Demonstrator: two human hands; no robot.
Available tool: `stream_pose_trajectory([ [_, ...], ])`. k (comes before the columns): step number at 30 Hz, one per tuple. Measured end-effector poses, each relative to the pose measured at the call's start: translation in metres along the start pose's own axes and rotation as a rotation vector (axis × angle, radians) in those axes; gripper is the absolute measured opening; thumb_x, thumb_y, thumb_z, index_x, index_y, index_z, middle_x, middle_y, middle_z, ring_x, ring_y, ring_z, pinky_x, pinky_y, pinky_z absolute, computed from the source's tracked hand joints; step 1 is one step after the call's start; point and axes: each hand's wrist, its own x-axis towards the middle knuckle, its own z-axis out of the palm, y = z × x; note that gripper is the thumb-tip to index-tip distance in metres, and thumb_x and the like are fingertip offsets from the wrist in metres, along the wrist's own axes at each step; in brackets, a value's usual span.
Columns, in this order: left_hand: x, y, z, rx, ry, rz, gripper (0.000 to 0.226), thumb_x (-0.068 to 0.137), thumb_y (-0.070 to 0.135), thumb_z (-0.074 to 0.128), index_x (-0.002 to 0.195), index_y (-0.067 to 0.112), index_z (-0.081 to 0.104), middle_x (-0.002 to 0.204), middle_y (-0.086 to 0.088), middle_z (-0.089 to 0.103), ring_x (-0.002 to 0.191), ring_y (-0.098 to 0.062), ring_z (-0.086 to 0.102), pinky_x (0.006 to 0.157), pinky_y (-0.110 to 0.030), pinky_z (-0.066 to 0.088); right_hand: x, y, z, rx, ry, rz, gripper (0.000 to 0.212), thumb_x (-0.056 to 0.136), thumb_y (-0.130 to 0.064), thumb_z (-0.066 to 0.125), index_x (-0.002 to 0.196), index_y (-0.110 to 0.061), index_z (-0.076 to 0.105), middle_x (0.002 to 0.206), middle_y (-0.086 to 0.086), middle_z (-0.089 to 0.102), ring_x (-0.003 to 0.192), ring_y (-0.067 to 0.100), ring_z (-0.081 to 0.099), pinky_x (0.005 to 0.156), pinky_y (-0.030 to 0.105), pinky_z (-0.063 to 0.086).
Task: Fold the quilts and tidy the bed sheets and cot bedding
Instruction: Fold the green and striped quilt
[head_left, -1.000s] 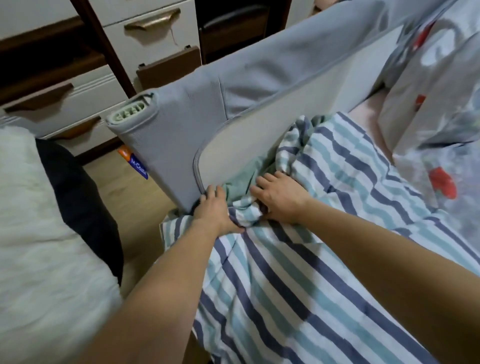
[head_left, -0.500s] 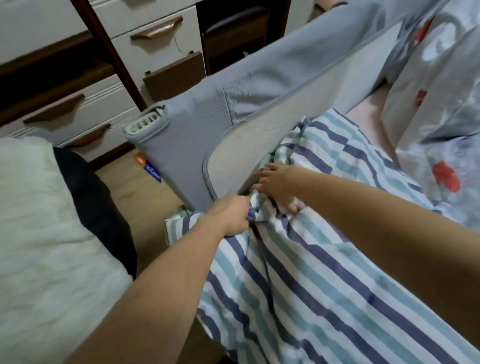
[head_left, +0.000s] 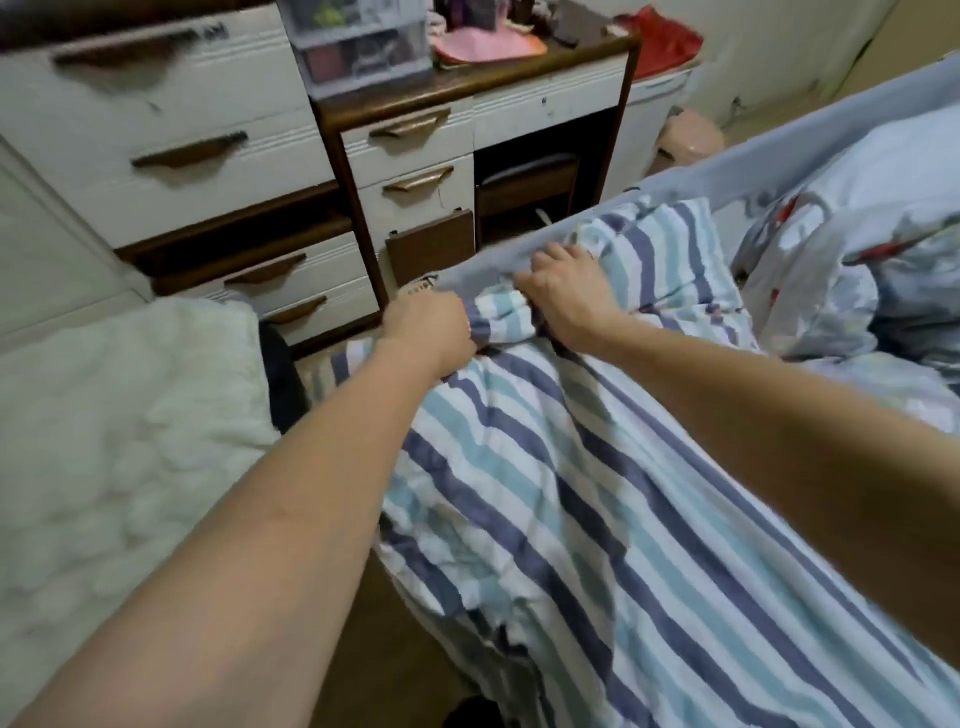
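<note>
A quilt with blue, teal and white stripes (head_left: 597, 519) covers the bed and hangs over its near edge. My left hand (head_left: 428, 332) grips a bunched fold of the quilt by the corner of the grey padded bed rail (head_left: 701, 171). My right hand (head_left: 566, 296) grips the same bunch just to the right, fingers curled into the cloth against the rail. A pale blue printed quilt with red marks (head_left: 857, 260) lies crumpled at the right.
A white fluffy blanket (head_left: 119, 441) lies on the left with a dark item beside it. White drawers with brown handles (head_left: 197, 156) and a desk (head_left: 467, 83) piled with clutter stand behind the rail. Wooden floor shows between bed and drawers.
Both hands have lifted the bunched quilt up to the top of the rail. The view has risen, so the drawers and desk top now show.
</note>
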Motion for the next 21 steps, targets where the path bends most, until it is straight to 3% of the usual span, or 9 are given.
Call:
stream_pose_trajectory([
  [3, -0.009, -0.009, 0.004, 0.122, 0.044, 0.038, 0.024, 0.095, 0.027, 0.049, 0.115, 0.016, 0.057, 0.113, -0.009, 0.063, 0.102, -0.028, 0.06, 0.069, -0.032, 0.04, 0.007, -0.018, -0.003, 0.011, -0.072, -0.039, 0.032, 0.093, -0.014, 0.047, 0.123, -0.016, 0.056, 0.12, 0.013, 0.058, 0.115, 0.031, 0.047, 0.097, 0.039, 0.035],
  [5, 0.009, -0.012, -0.009, 0.14, 0.113, 0.061, 0.023, 0.097, 0.028, 0.045, 0.114, 0.018, 0.057, 0.111, -0.007, 0.063, 0.096, -0.027, 0.061, 0.066, -0.032, 0.04, 0.024, -0.011, -0.007, 0.021, -0.037, 0.033, 0.03, 0.092, -0.013, 0.047, 0.121, -0.015, 0.056, 0.117, 0.014, 0.058, 0.113, 0.032, 0.047, 0.096, 0.04, 0.035],
  [7, 0.028, -0.011, -0.016, 0.104, 0.082, 0.078, 0.018, 0.097, 0.032, 0.045, 0.105, 0.022, 0.057, 0.108, -0.005, 0.064, 0.086, -0.025, 0.056, 0.066, -0.032, 0.041, 0.028, -0.002, 0.001, 0.026, -0.057, 0.123, 0.031, 0.092, -0.015, 0.047, 0.123, -0.015, 0.055, 0.118, 0.014, 0.058, 0.113, 0.032, 0.048, 0.099, 0.041, 0.032],
  [9, 0.035, -0.003, -0.008, 0.042, -0.062, 0.115, 0.018, 0.093, 0.039, 0.049, 0.097, 0.022, 0.054, 0.106, -0.005, 0.063, 0.086, -0.025, 0.054, 0.068, -0.034, 0.043, 0.02, 0.004, 0.011, -0.021, -0.143, 0.077, 0.032, 0.091, -0.018, 0.052, 0.123, -0.018, 0.056, 0.12, 0.01, 0.058, 0.115, 0.03, 0.049, 0.101, 0.04, 0.029],
  [13, 0.029, 0.017, 0.01, -0.06, -0.332, 0.182, 0.05, 0.076, 0.061, 0.066, 0.09, 0.018, 0.045, 0.084, 0.002, 0.051, 0.075, -0.019, 0.052, 0.06, -0.029, 0.039, -0.007, 0.013, 0.018, -0.087, -0.243, -0.008, 0.03, 0.09, -0.022, 0.055, 0.12, -0.026, 0.059, 0.117, 0.001, 0.061, 0.113, 0.024, 0.048, 0.098, 0.04, 0.03],
  [16, 0.015, 0.06, 0.009, -0.146, -0.543, 0.298, 0.035, 0.079, 0.05, 0.068, 0.077, 0.022, 0.047, 0.08, 0.003, 0.053, 0.07, -0.014, 0.054, 0.055, -0.027, 0.041, -0.053, 0.026, 0.025, -0.03, -0.234, 0.09, 0.03, 0.095, -0.022, 0.046, 0.121, -0.027, 0.059, 0.119, 0.002, 0.056, 0.116, 0.025, 0.043, 0.096, 0.038, 0.029],
  [19, -0.012, 0.11, 0.003, -0.324, -0.736, 0.33, 0.027, 0.08, 0.042, 0.068, 0.085, 0.021, 0.051, 0.09, 0.001, 0.061, 0.076, -0.015, 0.059, 0.07, -0.028, 0.05, -0.11, 0.049, 0.009, 0.04, -0.185, 0.192, 0.028, 0.096, -0.021, 0.044, 0.117, -0.025, 0.062, 0.117, 0.005, 0.054, 0.117, 0.027, 0.041, 0.096, 0.04, 0.027],
  [21, -0.029, 0.132, 0.0, -0.442, -0.843, 0.302, 0.038, 0.077, 0.041, 0.07, 0.102, 0.017, 0.053, 0.104, -0.004, 0.064, 0.089, -0.02, 0.063, 0.089, -0.041, 0.054, -0.136, 0.061, -0.003, 0.032, -0.188, 0.211, 0.027, 0.095, -0.019, 0.044, 0.113, -0.025, 0.062, 0.111, 0.004, 0.055, 0.114, 0.027, 0.042, 0.091, 0.039, 0.027],
])
